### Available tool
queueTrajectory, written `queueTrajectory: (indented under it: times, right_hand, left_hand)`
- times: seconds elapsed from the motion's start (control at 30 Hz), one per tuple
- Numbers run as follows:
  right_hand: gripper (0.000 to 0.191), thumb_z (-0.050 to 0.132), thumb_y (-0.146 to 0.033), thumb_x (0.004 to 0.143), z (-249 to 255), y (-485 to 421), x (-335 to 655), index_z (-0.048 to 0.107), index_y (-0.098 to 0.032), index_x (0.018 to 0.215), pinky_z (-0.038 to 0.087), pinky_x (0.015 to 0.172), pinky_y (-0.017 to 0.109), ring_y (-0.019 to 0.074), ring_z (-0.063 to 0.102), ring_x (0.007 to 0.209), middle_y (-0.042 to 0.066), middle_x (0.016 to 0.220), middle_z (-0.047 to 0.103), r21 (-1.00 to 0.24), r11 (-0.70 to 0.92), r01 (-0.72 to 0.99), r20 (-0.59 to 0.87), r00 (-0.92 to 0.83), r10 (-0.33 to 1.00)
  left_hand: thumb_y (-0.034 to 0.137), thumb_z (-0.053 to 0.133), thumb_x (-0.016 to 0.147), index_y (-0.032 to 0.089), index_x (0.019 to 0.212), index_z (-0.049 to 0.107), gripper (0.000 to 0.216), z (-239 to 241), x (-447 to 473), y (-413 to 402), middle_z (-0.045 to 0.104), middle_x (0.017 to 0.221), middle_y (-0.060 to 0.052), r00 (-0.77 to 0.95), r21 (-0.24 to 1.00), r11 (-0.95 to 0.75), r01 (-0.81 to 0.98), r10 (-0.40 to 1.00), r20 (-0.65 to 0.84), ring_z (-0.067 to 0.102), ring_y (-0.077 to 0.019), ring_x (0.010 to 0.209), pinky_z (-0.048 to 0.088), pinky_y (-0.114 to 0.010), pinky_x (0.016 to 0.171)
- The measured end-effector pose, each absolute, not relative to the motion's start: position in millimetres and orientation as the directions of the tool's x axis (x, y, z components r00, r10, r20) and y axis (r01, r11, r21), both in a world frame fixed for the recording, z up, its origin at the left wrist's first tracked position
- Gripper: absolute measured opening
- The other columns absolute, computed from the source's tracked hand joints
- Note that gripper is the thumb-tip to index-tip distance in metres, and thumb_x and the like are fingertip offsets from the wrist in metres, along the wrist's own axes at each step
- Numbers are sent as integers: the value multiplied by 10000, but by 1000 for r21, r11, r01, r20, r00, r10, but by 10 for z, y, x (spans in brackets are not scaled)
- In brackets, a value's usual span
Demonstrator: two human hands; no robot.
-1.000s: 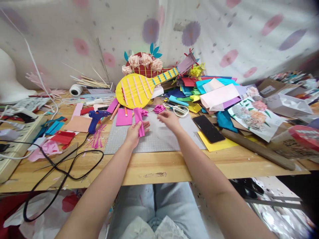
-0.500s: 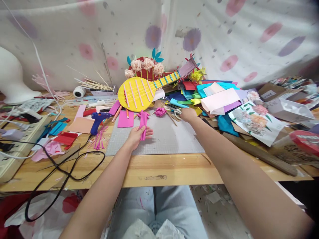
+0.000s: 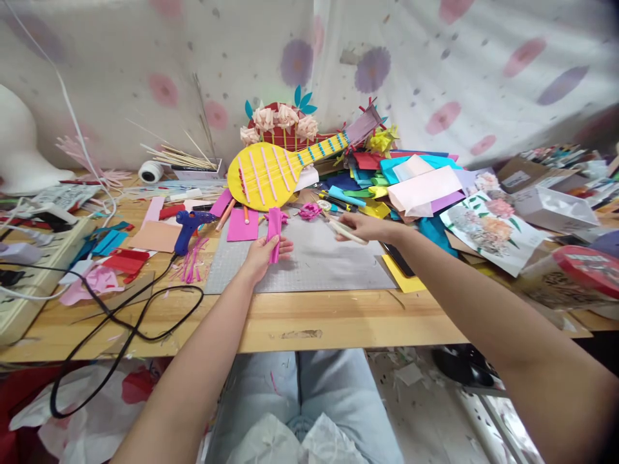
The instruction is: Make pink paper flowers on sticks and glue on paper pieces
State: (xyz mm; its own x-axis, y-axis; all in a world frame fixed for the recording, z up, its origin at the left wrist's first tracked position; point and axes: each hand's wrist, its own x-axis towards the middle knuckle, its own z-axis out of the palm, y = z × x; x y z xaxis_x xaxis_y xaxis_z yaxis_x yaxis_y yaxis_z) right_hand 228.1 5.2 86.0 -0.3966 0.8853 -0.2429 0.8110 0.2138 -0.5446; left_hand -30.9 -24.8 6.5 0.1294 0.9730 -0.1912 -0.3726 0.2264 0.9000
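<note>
My left hand (image 3: pixel 262 256) pinches a folded strip of magenta crepe paper (image 3: pixel 274 227), which stands up above the fingers over the grey cutting mat (image 3: pixel 319 270). In my right hand (image 3: pixel 366 227) is a pair of white-handled scissors (image 3: pixel 347 231), slightly blurred, lifted over the right part of the mat. Their tips point away to the left, toward a rolled magenta paper flower (image 3: pixel 309 211) lying at the mat's far edge. Flat beside the left hand is a magenta paper sheet (image 3: pixel 242 225).
A yellow paper lute (image 3: pixel 264 177) leans at the back. A blue glue gun (image 3: pixel 187 231) and its black cord (image 3: pixel 140 335) occupy the left. Crepe paper sheets (image 3: pixel 425 193) pile up on the right, with a dark phone-like object (image 3: pixel 403 261) on yellow paper nearer me.
My right hand has drawn the scissors up and back from the far clutter, uncovering the yellow paper and dark object. My left hand keeps its hold on the magenta strip.
</note>
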Motion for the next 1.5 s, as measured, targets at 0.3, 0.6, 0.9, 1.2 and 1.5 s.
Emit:
queueTrajectory:
  times: [0.3, 0.6, 0.9, 1.2, 1.5]
  right_hand:
    - [523, 532, -655, 672, 773, -45, 1853, 518, -187, 905, 358, 608, 236, 132, 458, 706, 8, 788, 509, -619, 289, 730, -437, -626, 645]
    - [475, 591, -601, 673, 758, -36, 1741, 469, -175, 845, 308, 437, 179, 54, 406, 524, -49, 634, 427, -766, 43, 641, -510, -648, 566]
    - [474, 634, -594, 634, 754, -5, 1692, 480, -172, 782, 303, 408, 166, 37, 391, 474, -60, 573, 429, -734, 40, 678, -547, -625, 557]
    - [449, 648, -571, 634, 690, -1, 1663, 514, -171, 789, 295, 376, 174, 43, 395, 434, -54, 534, 451, -735, 26, 678, -515, -583, 628]
    - [428, 703, -516, 593, 693, -3, 1642, 491, -163, 707, 266, 365, 170, 21, 359, 399, -70, 508, 431, -780, -77, 621, -529, -589, 611]
  left_hand:
    - [271, 574, 781, 91, 839, 583, 189, 57, -323, -308, 684, 762, -118, 170, 908, 210, -362, 973, -157, 657, -160, 668, 521, -251, 575]
    - [244, 543, 800, 82, 853, 586, 176, 30, -341, -300, 683, 819, -144, 231, 902, 243, -356, 958, -167, 661, -178, 697, 540, -301, 625]
    - [257, 564, 791, 71, 859, 594, 201, -13, -344, -290, 682, 782, -157, 290, 896, 282, -344, 939, -185, 664, -192, 714, 537, -319, 651]
    - [206, 515, 818, 67, 829, 599, 163, 17, -370, -282, 678, 822, -182, 311, 884, 329, -334, 923, -226, 667, -205, 716, 539, -339, 672]
    - [221, 508, 825, 80, 814, 619, 179, 72, -396, -254, 675, 892, -188, 339, 872, 397, -287, 893, -296, 659, -206, 820, 535, -324, 732]
